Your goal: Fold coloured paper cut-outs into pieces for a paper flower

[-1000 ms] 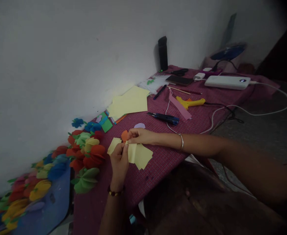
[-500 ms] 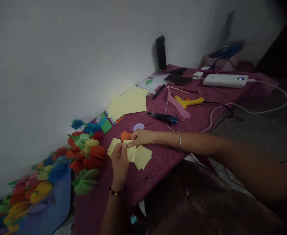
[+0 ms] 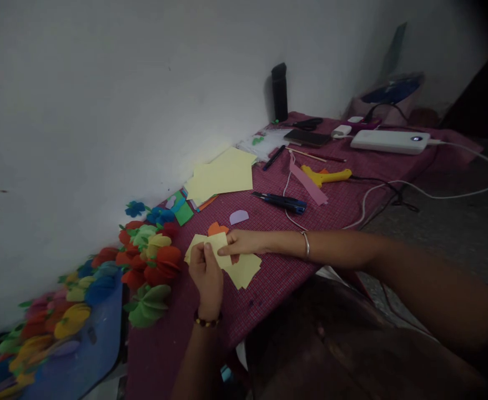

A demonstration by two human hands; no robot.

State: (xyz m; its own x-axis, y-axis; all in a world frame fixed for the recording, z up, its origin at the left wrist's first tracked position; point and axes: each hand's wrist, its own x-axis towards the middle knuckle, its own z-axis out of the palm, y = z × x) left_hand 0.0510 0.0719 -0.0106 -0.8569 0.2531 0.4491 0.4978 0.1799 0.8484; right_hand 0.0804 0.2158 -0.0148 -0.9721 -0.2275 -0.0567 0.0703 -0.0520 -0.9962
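Between my two hands is a small pale yellow piece of paper (image 3: 219, 243). My left hand (image 3: 206, 275) pinches its left side, thumb on top. From the right, my right hand (image 3: 241, 244) grips the opposite side between thumb and fingers. Beneath lie more yellow paper pieces (image 3: 244, 271), spread on the checked tablecloth. An orange paper piece (image 3: 217, 228) shows just behind the held paper, partly covered. A lilac paper piece (image 3: 239, 216) rests a little farther back.
Paper pumpkins and flowers (image 3: 160, 264) crowd the left. Behind are yellow sheets (image 3: 222, 175). A box cutter (image 3: 281, 202), pink strip (image 3: 308, 180), yellow glue gun (image 3: 327, 176), phone (image 3: 307, 138) and white power bank (image 3: 389, 141) with cables stand right.
The held yellow paper has turned and now shows a flatter face. My right hand has shifted its grip slightly down along the paper's right side. The view has moved slightly.
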